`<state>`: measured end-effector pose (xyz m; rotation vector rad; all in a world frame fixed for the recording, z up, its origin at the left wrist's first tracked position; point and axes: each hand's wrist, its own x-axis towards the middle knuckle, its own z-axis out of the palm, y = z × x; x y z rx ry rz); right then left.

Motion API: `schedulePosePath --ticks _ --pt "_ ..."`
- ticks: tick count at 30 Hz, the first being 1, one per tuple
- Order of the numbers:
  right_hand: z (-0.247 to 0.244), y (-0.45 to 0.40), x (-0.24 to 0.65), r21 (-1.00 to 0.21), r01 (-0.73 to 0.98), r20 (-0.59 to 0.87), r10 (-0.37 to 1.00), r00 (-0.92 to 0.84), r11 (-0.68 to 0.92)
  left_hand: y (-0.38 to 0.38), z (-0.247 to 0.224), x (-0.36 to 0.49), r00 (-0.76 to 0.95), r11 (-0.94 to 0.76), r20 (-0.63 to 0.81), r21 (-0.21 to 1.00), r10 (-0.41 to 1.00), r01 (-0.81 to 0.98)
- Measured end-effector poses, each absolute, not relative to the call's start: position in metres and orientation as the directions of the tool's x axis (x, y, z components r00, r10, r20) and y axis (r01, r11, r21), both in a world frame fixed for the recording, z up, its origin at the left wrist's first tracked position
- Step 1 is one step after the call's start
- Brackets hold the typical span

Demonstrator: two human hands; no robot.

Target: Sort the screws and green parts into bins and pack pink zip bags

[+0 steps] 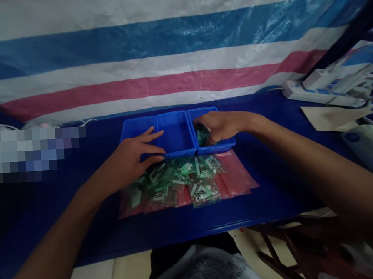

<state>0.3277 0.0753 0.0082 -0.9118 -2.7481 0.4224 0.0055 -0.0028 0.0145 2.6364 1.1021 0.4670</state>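
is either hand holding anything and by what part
The left hand, spread at the middle blue bin, shows no grip. The right hand is at dark green plastic in the right bin; whether and where it grips cannot be told.

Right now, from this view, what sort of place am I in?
Probably a makeshift workstation, perhaps in a small workshop: three blue bins sit side by side on a blue table, small clear packets lie in front, and a striped sheet forms the backdrop.

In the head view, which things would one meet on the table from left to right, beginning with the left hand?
Bare left hand → middle blue rectangular plastic bin → bare right hand → white, long plastic power strip.
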Motion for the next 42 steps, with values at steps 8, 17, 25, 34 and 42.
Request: schedulePosePath --ticks 8,17,25,34,42 --pt "0.028 0.057 0.326 -0.410 0.677 -0.052 0.725 -0.687 0.611 -0.007 0.012 0.004 0.643 -0.657 0.184 0.382 0.743 0.650" --pt "0.100 -0.013 0.271 -0.457 0.559 0.483 0.720 -0.498 0.692 -0.060 0.035 0.015 0.399 -0.569 0.407 0.626 0.822 0.533" --pt "0.054 -0.024 0.231 -0.317 0.428 0.471 0.532 -0.703 0.846 -0.080 0.021 0.011 0.147 -0.573 0.656 0.500 0.740 0.650" --pt "0.007 -0.028 0.270 0.133 0.374 0.583 0.233 -0.779 0.918 -0.086 0.002 -0.006 0.475 -0.734 0.681 0.137 0.558 0.665" --pt "0.001 -0.031 0.277 0.176 0.369 0.450 0.259 -0.855 0.912 -0.088 -0.008 -0.040 0.696 -0.791 0.511 -0.051 0.505 0.610"
